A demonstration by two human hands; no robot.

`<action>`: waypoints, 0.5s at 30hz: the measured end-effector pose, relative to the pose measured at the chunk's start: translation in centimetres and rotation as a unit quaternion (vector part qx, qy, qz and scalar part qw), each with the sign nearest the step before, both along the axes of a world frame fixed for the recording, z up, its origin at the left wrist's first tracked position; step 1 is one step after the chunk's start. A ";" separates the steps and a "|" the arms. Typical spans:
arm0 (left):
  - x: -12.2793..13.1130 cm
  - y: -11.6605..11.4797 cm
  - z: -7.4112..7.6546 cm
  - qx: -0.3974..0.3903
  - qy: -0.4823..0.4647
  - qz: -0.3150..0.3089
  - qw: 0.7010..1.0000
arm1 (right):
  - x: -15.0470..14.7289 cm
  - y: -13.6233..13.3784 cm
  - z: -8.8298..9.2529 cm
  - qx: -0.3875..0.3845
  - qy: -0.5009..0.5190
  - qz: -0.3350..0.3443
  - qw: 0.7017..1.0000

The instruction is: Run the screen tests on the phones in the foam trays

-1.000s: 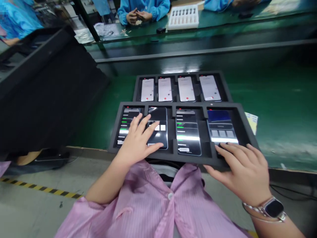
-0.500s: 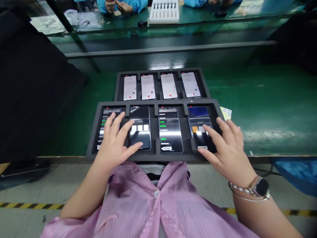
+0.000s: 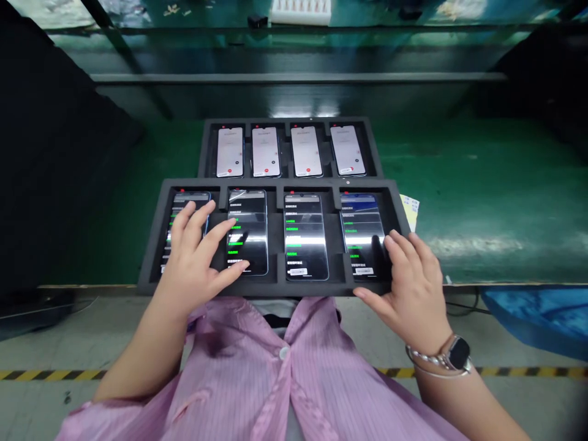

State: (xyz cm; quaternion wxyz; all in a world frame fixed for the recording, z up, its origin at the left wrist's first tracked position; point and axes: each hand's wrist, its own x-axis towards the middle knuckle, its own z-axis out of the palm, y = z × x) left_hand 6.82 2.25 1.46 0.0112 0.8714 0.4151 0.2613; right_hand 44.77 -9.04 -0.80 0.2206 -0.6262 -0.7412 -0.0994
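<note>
Several smartphones lie face up in the slots of a dark foam tray (image 3: 280, 286) at the bench's front edge. Each shows a black screen with white and green text lines. My left hand (image 3: 195, 254) is open, fingers spread over the leftmost phone (image 3: 177, 214) and the left side of the second phone (image 3: 250, 239). My right hand (image 3: 411, 282) is open at the right end, its fingers beside the rightmost phone (image 3: 365, 236) and its thumb near the tray's front edge. Between the hands lies the third phone (image 3: 307, 236), untouched.
Behind it, a second foam tray (image 3: 374, 153) holds several phones with pale screens. A yellow paper (image 3: 410, 211) sticks out at the right on the green bench (image 3: 478, 202). A white rack (image 3: 301, 12) stands across the far ledge.
The second and rightmost phones switched from icon-like squares to text lists. My right index finger drew back from the rightmost screen. The view tipped down, and the co-workers' hands left the frame.
</note>
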 end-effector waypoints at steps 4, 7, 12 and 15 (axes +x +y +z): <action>-0.1 0.0 0.0 0.012 -0.005 -0.001 1.000 | 0.2 0.0 0.0 0.014 0.009 0.018 1.000; -0.2 0.1 0.0 0.014 -0.007 -0.005 1.000 | 0.3 -0.1 -0.3 0.056 0.014 0.034 0.998; -0.1 0.1 0.0 0.015 -0.005 -0.006 1.000 | 0.3 -0.2 -0.3 0.030 -0.046 0.040 0.998; -0.2 0.1 0.0 0.010 -0.007 -0.004 1.000 | 0.3 -0.2 -0.2 0.029 -0.058 0.049 0.997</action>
